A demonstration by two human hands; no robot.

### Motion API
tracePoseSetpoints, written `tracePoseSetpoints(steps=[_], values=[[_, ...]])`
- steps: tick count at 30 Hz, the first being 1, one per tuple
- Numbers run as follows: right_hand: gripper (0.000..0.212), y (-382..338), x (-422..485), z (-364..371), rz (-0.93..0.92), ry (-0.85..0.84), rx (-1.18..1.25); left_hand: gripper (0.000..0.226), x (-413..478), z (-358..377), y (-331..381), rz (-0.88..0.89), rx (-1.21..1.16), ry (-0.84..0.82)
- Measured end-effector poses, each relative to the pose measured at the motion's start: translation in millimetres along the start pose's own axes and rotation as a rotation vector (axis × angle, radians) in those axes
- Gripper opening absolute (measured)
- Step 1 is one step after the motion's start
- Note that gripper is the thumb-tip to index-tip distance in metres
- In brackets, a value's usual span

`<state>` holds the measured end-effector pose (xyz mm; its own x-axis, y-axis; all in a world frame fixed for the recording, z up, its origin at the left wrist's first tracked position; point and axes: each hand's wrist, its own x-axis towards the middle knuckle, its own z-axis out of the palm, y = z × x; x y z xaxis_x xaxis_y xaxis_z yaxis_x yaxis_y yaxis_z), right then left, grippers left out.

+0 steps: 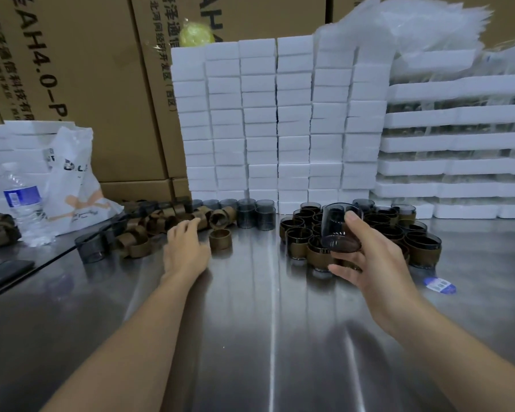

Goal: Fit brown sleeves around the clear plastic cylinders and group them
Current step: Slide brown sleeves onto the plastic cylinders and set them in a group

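View from a head camera, looking down at a steel counter and a person's 2 bare arms. The right hand holds 1 clear cylinder off the counter, thumb near the rim and fingers curled under its base. It is tilted slightly and has no sleeve on it. Behind it stands a tight group of sleeved cylinders.

The left hand lies low with fingers loosely spread, gripping nothing. Just beside it stands 1 upright brown sleeve, with a loose pile of sleeves to its left and more bare cylinders behind.

The step in hand appears to be picking up that sleeve. To do it well, pinch the sleeve lightly so that it keeps its round shape. Bring the cylinder's base squarely to the opening and slide it through evenly. Then stand the finished piece against the group on the right.
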<state>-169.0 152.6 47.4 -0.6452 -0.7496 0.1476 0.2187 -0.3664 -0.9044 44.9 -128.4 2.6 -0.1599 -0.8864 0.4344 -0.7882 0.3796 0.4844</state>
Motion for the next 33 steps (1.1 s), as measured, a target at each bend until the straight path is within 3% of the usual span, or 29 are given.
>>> tracePoseSetpoints(steps=[4, 8, 11, 14, 22, 24, 26, 29, 33], values=[[0.055, 7, 2, 1, -0.013, -0.021, -0.031, 0.067, 26, 6, -10, -0.156, -0.139, -0.103], [0.049, 10, 2, 4, -0.018, -0.048, -0.049, 0.042, 46, 6, -9, -0.25, -0.443, -0.149], [0.048, 13, 3, 4, -0.036, -0.058, -0.087, 0.032, 57, 13, -12, -0.248, -0.366, -0.207], [0.05, 16, 4, 2, -0.041, -0.057, -0.127, 0.037, 66, 22, -16, -0.244, -0.264, -0.239], [0.062, 11, 5, -1, -0.075, -0.012, -0.19, 0.034, 29, 2, -4, -0.19, -0.588, 0.002], [0.05, 9, 7, -1, -0.062, -0.002, -0.189, 0.028, 5, -8, 6, -0.234, -0.648, 0.141], [0.021, 8, 7, -3, -0.057, -0.017, -0.161, 0.027, -19, -16, 20, -0.298, -0.733, 0.232], [0.013, 7, 8, -5, -0.05, -0.016, -0.148, 0.04, -51, -32, 47, -0.412, -0.947, 0.247], [0.038, 9, 10, -5, -0.081, 0.05, -0.242, 0.048, -76, -50, 80, -0.513, -1.363, 0.063]])
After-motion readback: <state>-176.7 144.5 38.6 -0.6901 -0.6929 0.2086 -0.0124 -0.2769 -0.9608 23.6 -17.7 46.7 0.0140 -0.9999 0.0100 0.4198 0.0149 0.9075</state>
